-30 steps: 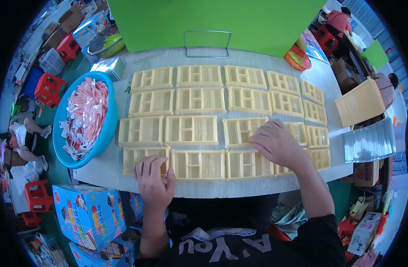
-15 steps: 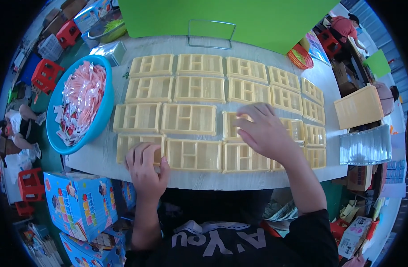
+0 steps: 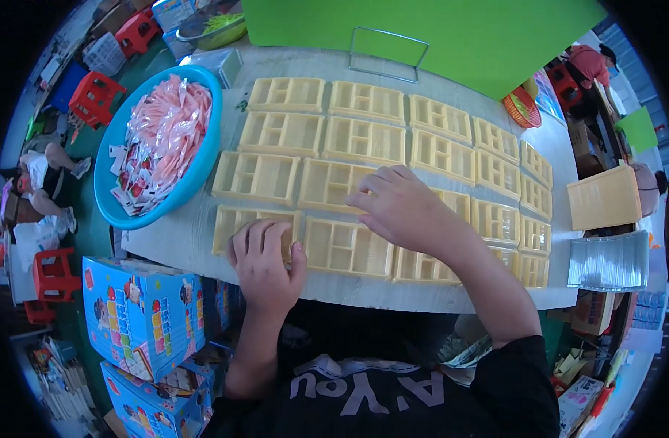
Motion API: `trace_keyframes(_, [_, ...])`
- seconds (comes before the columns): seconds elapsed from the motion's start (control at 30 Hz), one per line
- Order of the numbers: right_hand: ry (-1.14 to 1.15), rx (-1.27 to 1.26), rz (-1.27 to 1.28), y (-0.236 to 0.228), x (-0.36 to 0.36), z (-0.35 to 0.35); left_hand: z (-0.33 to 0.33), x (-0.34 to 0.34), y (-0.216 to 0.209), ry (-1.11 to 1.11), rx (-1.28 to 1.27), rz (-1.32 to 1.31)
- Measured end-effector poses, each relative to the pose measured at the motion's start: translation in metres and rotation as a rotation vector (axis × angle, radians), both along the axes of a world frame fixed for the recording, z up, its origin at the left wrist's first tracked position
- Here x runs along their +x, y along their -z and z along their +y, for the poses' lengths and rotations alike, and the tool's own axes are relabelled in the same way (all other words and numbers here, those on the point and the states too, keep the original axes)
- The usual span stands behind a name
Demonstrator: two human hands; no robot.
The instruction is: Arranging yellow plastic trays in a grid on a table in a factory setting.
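Several pale yellow plastic trays with divided compartments lie in rows on the table. My left hand is over the front left tray, palm down, its fingers spread and bent with the thumb apart. It covers part of that tray. Farther right, my right hand reaches across the second row from the front. Its bent fingers are drawn together at the right compartment of a tray; whatever they may hold is hidden. Just in front of this hand lies another tray. No contents show in the visible compartments.
A blue basin of pink packets and small white sachets stands at the table's left. A green board with a wire handle borders the far side. A red basket sits far right. Printed blue boxes stand below left.
My right hand has shifted left, from the third tray of its row to the second. My left hand stays at the front left tray. The whole view has swung, moving the table rightward.
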State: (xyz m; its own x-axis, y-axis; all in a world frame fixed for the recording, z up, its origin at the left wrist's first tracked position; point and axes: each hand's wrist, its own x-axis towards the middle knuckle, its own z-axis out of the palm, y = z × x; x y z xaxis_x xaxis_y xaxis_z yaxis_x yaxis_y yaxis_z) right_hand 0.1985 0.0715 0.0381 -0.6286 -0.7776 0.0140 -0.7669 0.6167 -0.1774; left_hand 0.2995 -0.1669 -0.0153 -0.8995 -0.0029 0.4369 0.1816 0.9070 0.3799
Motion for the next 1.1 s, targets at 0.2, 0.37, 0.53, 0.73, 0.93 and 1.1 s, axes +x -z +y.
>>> trace_keyframes(0.2, [0.006,0.011,-0.013,-0.007,0.004,0.001,-0.002,-0.002,0.001,0.018,-0.003,0.013])
trace_keyframes(0.37, [-0.001,0.006,-0.002,-0.006,0.004,0.004,-0.002,0.000,0.000,0.043,0.018,0.045])
trace_keyframes(0.53, [0.000,-0.008,0.009,-0.008,0.009,0.006,-0.002,0.001,0.001,0.068,0.039,0.042])
trace_keyframes(0.73, [0.008,0.003,-0.009,-0.004,0.009,0.009,-0.002,0.001,0.001,0.087,0.035,0.066])
trace_keyframes(0.93, [0.010,0.009,-0.008,-0.003,0.009,0.010,-0.003,-0.002,0.003,0.101,0.047,0.086])
trace_keyframes(1.1, [0.019,0.017,-0.030,-0.005,0.009,0.012,-0.004,-0.002,0.004,0.109,0.059,0.083])
